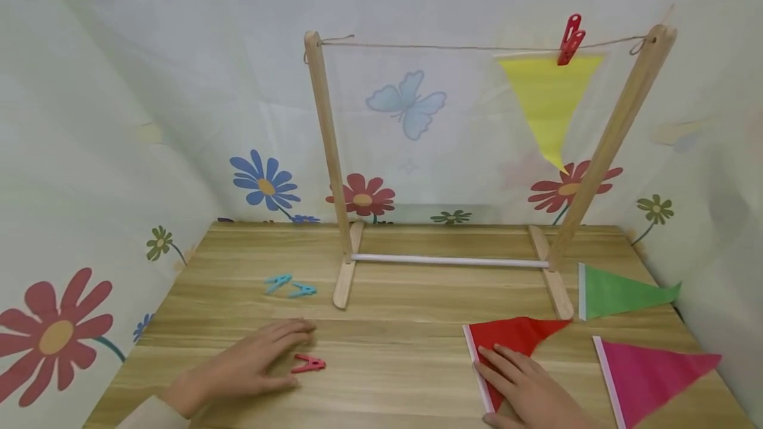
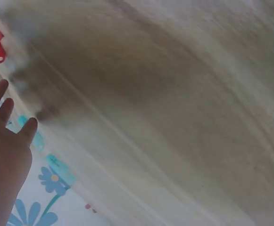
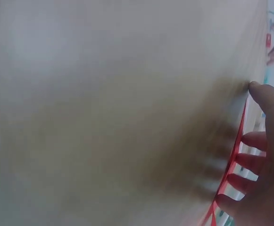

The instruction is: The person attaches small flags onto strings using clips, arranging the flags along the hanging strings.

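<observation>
My right hand (image 1: 527,386) lies with spread fingers on a red triangular pennant (image 1: 507,336), which has a white strip along its left edge. In the right wrist view its fingertips touch the red cloth (image 3: 233,157). My left hand (image 1: 256,363) hovers low or rests over the wood table, thumb and fingers apart, around a red clothespin (image 1: 308,363) without visibly touching it. Two blue clothespins (image 1: 303,290) lie beyond the left fingers. A yellow pennant (image 1: 548,98) hangs from a string (image 1: 429,46), pinned by red clothespins (image 1: 571,42).
A wooden frame with two posts (image 1: 328,144) and a white crossbar (image 1: 447,260) stands at the back of the table (image 1: 381,376). Green (image 1: 622,293) and magenta pennants (image 1: 652,379) lie at the right. A flower-printed curtain (image 1: 179,85) surrounds the table.
</observation>
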Available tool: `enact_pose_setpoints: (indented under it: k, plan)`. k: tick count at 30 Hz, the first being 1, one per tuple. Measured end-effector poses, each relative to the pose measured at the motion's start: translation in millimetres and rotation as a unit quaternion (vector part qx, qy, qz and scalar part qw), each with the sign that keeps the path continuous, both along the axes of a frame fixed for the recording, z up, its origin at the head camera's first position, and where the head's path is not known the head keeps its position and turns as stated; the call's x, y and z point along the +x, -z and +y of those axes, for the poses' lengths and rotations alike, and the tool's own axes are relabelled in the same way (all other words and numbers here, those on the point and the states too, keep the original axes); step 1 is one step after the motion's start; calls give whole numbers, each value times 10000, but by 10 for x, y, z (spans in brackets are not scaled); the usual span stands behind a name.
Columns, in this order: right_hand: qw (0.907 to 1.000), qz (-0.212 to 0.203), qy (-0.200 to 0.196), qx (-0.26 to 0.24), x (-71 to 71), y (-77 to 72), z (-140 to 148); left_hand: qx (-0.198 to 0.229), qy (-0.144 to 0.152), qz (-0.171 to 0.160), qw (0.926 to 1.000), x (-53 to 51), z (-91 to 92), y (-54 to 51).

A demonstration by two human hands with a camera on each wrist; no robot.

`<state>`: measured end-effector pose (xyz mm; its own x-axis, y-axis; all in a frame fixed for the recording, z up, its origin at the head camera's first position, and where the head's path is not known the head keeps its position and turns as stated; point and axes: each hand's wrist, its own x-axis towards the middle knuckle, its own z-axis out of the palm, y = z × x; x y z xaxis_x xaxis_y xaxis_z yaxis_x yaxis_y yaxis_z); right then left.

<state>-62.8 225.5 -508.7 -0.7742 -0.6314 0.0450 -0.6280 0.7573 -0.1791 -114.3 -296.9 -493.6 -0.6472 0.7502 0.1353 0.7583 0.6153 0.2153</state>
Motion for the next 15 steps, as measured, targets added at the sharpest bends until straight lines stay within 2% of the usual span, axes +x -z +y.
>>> enact_pose_setpoints:
  k: [3,10,13,15]
  plan:
    - [9991,-394,117,-44,-110,-77,25,64,134,148,9998,-15,-27,30]
    - [9989,333,26,-327,-327,-61,126,238,70,268,9993,-58,13,26]
    - [9986,431,-39,-317,-386,-63,144,296,15,308,9991,-74,51,18]
    - [9990,358,-66,-262,-417,-75,148,275,-144,289,9991,-86,77,19]
